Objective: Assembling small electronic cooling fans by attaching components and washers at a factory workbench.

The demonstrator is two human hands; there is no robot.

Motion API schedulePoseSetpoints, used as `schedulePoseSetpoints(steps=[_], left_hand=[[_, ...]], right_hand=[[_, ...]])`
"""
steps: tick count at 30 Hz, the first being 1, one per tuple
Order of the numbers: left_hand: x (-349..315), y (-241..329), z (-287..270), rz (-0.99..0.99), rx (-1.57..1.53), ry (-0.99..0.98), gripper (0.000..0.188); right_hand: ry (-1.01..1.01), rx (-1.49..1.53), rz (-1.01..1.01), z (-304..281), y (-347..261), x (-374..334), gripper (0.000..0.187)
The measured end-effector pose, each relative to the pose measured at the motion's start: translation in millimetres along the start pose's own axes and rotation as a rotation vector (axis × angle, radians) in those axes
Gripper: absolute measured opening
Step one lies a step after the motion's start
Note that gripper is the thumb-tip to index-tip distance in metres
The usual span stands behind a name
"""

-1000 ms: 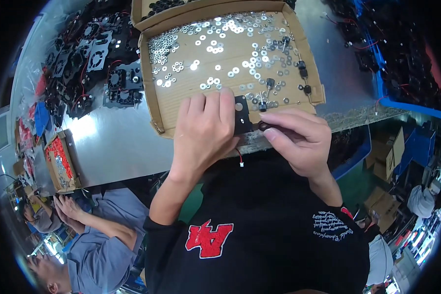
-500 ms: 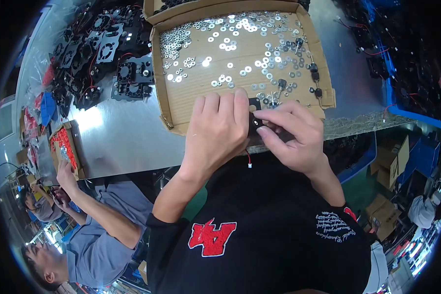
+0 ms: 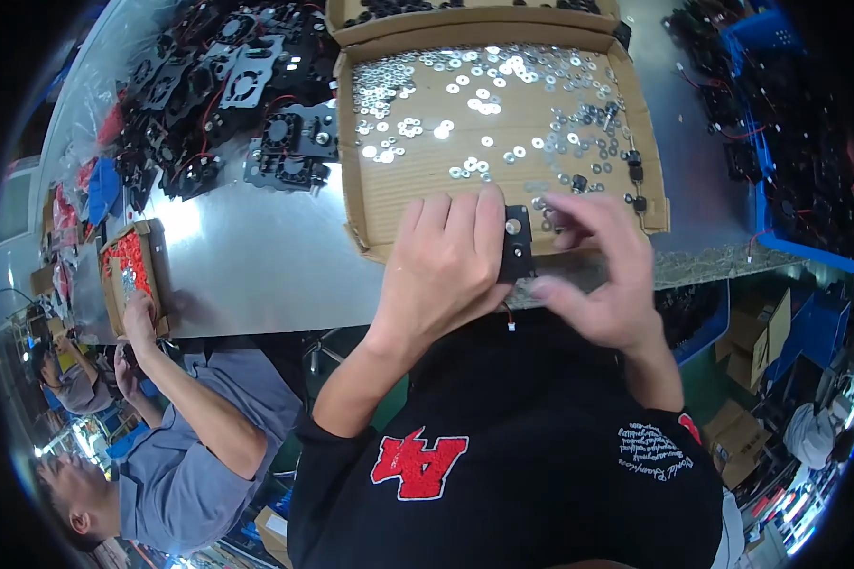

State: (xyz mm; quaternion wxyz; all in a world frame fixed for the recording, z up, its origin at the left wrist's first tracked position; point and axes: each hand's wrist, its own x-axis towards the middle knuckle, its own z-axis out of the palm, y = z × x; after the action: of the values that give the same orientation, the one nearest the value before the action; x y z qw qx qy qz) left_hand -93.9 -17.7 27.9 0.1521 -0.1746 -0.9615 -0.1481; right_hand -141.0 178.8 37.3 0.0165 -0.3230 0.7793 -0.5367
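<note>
My left hand (image 3: pixel 449 248) is closed round a black bracket plate (image 3: pixel 516 268), held upright over the near edge of a cardboard tray. Two round silver parts show on the plate's face; the rest is hidden behind my fingers. Below it hangs a thin wire with a small white connector (image 3: pixel 511 326). Just right of the plate is my right hand (image 3: pixel 609 275), thumb and fingers apart, with nothing visible between them. Many silver washers (image 3: pixel 484 101) lie scattered in the cardboard tray (image 3: pixel 353 180), along with several black-knobbed screws (image 3: pixel 635 171) at its right side.
Black fan assemblies (image 3: pixel 289 133) with red wires are heaped left of the tray. A blue-edged bin (image 3: pixel 807 248) of black parts stands at the right. On the left, a co-worker's hand (image 3: pixel 140 318) reaches to a small box (image 3: pixel 160 270) of red pieces.
My right thumb and fingers have come off the plate and spread apart to its right. My left hand still holds the plate. The whole view has shifted slightly.
</note>
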Motion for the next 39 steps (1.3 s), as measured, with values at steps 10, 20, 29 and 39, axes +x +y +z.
schedulePoseSetpoints(steps=[10, 20, 29, 39], left_hand=[[-50.3, -5.4, -5.0, -0.054, 0.016, 0.086, 0.055], [-63.4, -1.4, -18.3, -0.179, 0.045, -0.087, 0.059], [-61.3, 3.7, -13.2, -0.193, 0.047, -0.097, 0.061], [-43.7, 3.9, -12.2, -0.186, 0.088, -0.152, 0.057]], right_hand=[[-0.569, -0.425, -0.131, 18.7, 52.3, 139.4, 0.017], [-0.518, -0.362, 0.092, 47.1, 87.2, 191.3, 0.019], [-0.513, -0.308, 0.208, 49.8, 81.6, 198.4, 0.017], [-0.495, 0.16, 0.234, 18.5, 11.6, 124.4, 0.014]])
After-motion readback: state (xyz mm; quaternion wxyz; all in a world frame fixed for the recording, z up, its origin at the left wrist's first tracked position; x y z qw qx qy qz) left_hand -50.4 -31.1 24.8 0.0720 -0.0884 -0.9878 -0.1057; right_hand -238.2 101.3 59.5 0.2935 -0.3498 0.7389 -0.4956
